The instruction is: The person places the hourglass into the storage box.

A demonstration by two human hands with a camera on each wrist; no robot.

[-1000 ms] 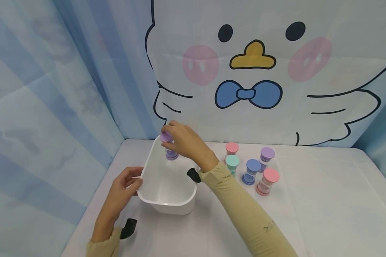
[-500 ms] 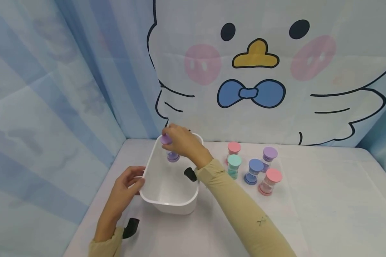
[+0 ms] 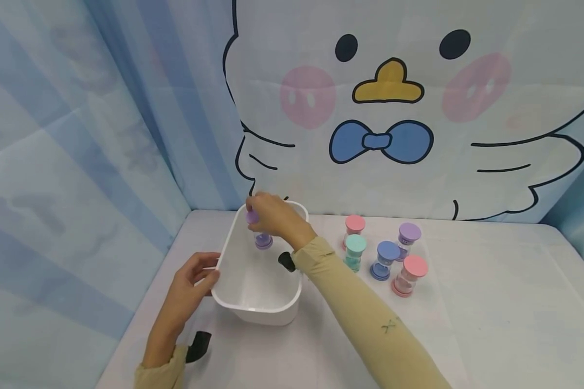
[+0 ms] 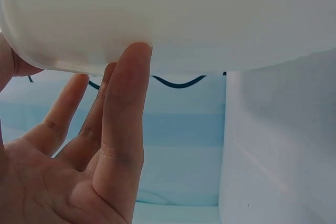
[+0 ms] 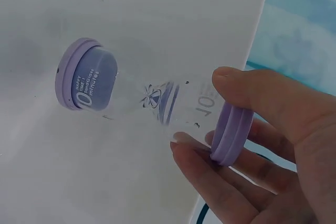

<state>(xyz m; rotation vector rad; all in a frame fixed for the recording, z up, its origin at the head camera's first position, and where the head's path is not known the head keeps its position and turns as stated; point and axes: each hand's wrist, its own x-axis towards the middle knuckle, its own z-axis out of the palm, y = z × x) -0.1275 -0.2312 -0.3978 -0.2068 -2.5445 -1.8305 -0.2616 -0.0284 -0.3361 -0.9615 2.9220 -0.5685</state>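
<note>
A purple sand timer (image 5: pixel 163 100), marked 10 minutes on its clear tube, is pinched near one end cap by my right hand (image 3: pixel 279 219). It is inside the white plastic tub (image 3: pixel 253 286), toward the far end, with its lower cap close over the tub floor. The right wrist view shows thumb and fingers on either side of the upper cap. My left hand (image 3: pixel 190 294) is at the tub's left side, and its straight fingers (image 4: pixel 126 114) touch the outer wall below the rim. Some of the left fingers are hidden by the tub in the head view.
Right of the tub stand several more sand timers: pink (image 3: pixel 354 224), green (image 3: pixel 355 246), blue (image 3: pixel 387 252), purple (image 3: pixel 409 233) and another pink timer (image 3: pixel 415 267). A printed cloth backdrop (image 3: pixel 379 189) hangs behind the white table (image 3: pixel 506 302), with a blue curtain (image 3: pixel 78 216) at left.
My right hand has lowered slightly with the purple sand timer, deeper into the tub. The left hand stays at the tub's side. The head view has shifted a little.
</note>
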